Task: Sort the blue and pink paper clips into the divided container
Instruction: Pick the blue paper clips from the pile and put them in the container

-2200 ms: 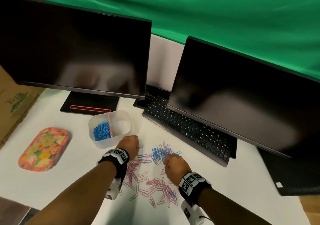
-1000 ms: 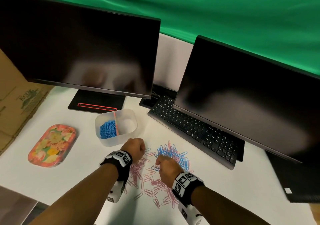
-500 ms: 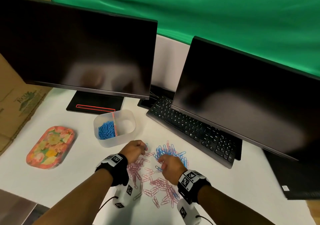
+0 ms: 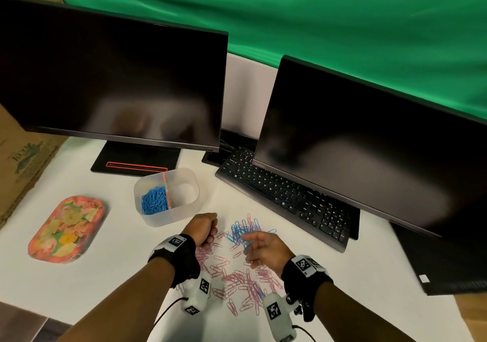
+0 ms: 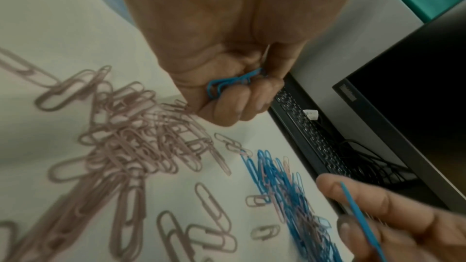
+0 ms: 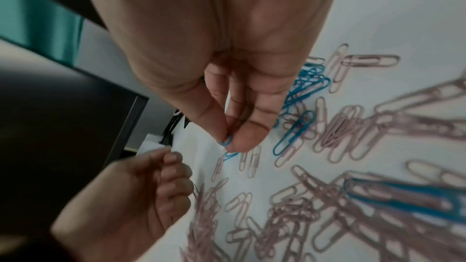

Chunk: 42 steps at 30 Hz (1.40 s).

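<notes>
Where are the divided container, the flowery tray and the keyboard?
divided container [image 4: 168,216]: head view, its front wall.
flowery tray [image 4: 67,227]: head view, middle of its printed face.
keyboard [image 4: 284,196]: head view, its middle keys.

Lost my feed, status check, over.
Left hand fisted on blue paper clips. Right hand pinching one blue clip. Translucent divided container unobstructed.
</notes>
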### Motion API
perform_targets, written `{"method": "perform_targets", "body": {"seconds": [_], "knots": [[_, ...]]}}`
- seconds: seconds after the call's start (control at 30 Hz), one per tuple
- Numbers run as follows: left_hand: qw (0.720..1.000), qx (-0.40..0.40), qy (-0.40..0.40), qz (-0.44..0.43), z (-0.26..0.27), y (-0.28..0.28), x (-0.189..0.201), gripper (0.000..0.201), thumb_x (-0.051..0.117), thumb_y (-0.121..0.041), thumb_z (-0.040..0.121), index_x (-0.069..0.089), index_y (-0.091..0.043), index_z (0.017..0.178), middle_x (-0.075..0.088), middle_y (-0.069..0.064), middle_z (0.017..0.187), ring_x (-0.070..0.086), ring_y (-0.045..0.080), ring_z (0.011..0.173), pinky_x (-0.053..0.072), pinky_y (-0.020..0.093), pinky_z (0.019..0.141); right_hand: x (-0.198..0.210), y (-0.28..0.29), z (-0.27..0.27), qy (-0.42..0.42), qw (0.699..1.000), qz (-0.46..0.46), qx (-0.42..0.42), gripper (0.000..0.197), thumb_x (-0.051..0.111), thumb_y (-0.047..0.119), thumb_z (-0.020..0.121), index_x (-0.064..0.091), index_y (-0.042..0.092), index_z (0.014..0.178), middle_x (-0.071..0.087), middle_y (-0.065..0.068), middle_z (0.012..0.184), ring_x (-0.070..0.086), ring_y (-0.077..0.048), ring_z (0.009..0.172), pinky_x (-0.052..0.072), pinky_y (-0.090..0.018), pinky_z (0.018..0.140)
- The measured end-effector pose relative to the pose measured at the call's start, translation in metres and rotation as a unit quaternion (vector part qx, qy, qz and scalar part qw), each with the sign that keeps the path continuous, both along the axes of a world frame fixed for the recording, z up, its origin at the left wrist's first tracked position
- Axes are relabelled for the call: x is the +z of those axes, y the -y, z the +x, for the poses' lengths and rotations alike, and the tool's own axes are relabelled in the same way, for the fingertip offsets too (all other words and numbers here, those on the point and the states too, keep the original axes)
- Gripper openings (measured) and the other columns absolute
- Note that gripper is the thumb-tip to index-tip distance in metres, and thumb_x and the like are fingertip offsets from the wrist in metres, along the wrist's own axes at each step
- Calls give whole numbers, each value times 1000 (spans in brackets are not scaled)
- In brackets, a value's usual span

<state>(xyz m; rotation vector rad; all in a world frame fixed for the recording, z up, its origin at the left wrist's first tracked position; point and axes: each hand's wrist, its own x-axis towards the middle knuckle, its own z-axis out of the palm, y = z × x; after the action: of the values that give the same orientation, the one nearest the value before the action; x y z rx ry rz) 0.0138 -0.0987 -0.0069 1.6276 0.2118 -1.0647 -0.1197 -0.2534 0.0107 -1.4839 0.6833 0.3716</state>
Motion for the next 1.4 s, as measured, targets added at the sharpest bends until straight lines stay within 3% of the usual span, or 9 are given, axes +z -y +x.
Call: {"method": "perform_targets", "body": {"seconds": [0.2,0.4,0.6,0.73,0.87,0.97,1.07,1.23,1.4], "knots": [[981,-134,133,52,-12,8,-2,20,50,-13,86,62,-17,71,51,-3,62,41,14,50,30,20,49,-5,-1,-3,1,991,-131,11,43,63,-5,73,62,13,113,67,-10,72,63,-20,58,54,-29,54],[821,-349,406,198,-20,13,-10,18,56,-21,87,65,-27,100,63,-3,94,61,20,90,46,25,78,-7,6,-5,-28,995,-23,-93,26,44,-10,83,61,6,97,53,-12,74,57,-21,54,46,-28,47],[749,-426,434,263,-18,11,-17,17,52,-26,91,63,-20,103,57,3,114,60,27,102,48,35,84,-3,18,-10,-41,987,3,-153,19,48,-6,82,58,10,83,52,-7,68,49,-19,48,32,-24,47],[743,-440,426,269,-15,4,-17,16,52,-27,90,62,-19,100,54,4,113,61,27,99,50,37,85,-13,21,-14,-14,981,-195,-1,19,54,2,83,57,21,79,58,3,70,55,-19,66,41,-20,55],[768,-417,420,245,-16,-3,-12,12,53,-25,89,61,-20,95,55,2,107,61,26,94,50,33,81,-14,10,-15,-3,896,-385,220,15,57,16,86,61,24,98,60,4,100,58,-15,93,48,-24,83],[834,-337,391,196,-16,-10,-8,9,59,-21,85,59,-28,78,61,-6,85,60,18,81,49,26,75,-15,3,-6,-16,843,-449,295,25,54,17,89,59,20,114,55,1,123,56,-21,112,46,-31,96],[896,-259,330,143,-16,-17,-5,15,65,-15,82,62,-28,77,63,-8,74,58,10,68,46,15,63,-18,-1,1,-31,823,-468,320,26,51,8,89,61,16,111,55,-4,122,57,-24,110,48,-32,93],[955,-194,217,60,-16,-23,-3,19,64,-10,86,68,-27,95,67,-3,85,60,9,77,46,16,72,-14,-4,2,-30,807,-480,343,25,52,0,88,63,11,108,54,-8,120,58,-25,108,48,-30,91],[990,-99,104,12,-17,-21,4,15,61,-1,84,70,-12,84,47,0,54,32,13,44,25,18,44,-9,-5,1,11,818,-456,351,32,46,-9,82,57,12,103,56,-6,110,51,-21,88,38,-25,73]]}}
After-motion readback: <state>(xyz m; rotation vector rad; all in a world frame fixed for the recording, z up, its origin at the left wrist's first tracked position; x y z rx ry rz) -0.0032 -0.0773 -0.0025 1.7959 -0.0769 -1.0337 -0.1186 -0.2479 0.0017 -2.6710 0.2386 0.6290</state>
